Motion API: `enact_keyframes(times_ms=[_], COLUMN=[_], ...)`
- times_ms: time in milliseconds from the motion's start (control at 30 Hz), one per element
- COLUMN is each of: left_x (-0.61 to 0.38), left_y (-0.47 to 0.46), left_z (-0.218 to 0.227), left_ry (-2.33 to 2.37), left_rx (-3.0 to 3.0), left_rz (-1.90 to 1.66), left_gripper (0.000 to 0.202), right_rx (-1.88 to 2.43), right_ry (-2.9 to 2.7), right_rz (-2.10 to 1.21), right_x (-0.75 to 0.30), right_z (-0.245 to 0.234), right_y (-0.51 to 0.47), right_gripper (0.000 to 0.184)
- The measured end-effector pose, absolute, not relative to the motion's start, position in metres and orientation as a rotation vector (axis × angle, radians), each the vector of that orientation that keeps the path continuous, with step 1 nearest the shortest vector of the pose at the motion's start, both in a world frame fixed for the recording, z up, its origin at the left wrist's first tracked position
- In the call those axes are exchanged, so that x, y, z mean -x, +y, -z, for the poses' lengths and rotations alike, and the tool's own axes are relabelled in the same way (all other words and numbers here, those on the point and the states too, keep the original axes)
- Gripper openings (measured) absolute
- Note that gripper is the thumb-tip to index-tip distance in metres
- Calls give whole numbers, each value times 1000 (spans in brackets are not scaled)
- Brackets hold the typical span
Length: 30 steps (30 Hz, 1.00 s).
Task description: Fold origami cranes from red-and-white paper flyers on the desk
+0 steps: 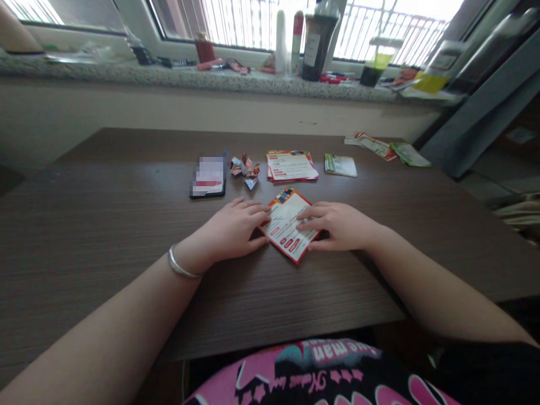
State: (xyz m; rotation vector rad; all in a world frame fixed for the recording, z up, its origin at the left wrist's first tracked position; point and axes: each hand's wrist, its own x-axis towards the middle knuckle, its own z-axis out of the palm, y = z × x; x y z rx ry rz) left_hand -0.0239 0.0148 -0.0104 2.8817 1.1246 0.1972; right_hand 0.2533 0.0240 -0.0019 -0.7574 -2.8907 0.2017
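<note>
A square printed paper sheet (289,222) with red labels and an orange-red edge lies turned cornerwise on the brown table. My left hand (239,229) rests at its left corner, fingers stretched out and fingertips on the edge. From the other side, my right hand (337,226) lies with spread fingers on the sheet's right part. Just beyond is a stack of similar printed sheets (291,166). Small folded paper pieces (246,169) sit to the left of that stack.
A phone (208,175) with a blurred screen lies left of the folded pieces. To the right are a small stack of green-white papers (340,165) and loose green and red packets (379,147). Bottles (318,45) and small items line the granite windowsill (253,84).
</note>
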Motion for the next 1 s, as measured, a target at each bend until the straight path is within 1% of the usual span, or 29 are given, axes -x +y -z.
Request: enact_keyframes(times_ms=[167, 300, 467, 600, 700, 800, 900, 1000], left_x=[17, 14, 15, 16, 17, 17, 15, 10], left_y=[10, 8, 9, 9, 10, 10, 7, 2], left_z=[10, 10, 8, 6, 6, 5, 3, 1], left_ry=[1030, 1050, 1054, 1055, 1056, 1092, 1178, 1271], left_rx=[-2915, -2919, -2912, -2923, -2949, -2936, -2882, -2881], left_rz=[-164, -118, -124, -150, -153, -183, -186, -174], left_gripper=[52, 54, 48, 39, 33, 34, 32, 32], right_rx=[681, 697, 700, 696, 771, 853, 902, 1040], right_ry=[-2884, -2899, -2909, -2890, -2867, -2835, -2766, -2640], right_rz=[-261, -247, -265, -313, -300, -308, -404, -550], right_x=[-252, -252, -253, -253, -253, -253, -253, -253], right_z=[0, -1, -1, -1, 2, 5, 8, 10], right_y=[24, 25, 25, 26, 27, 28, 31, 33], right_gripper=[32, 31, 29, 25, 28, 30, 26, 21])
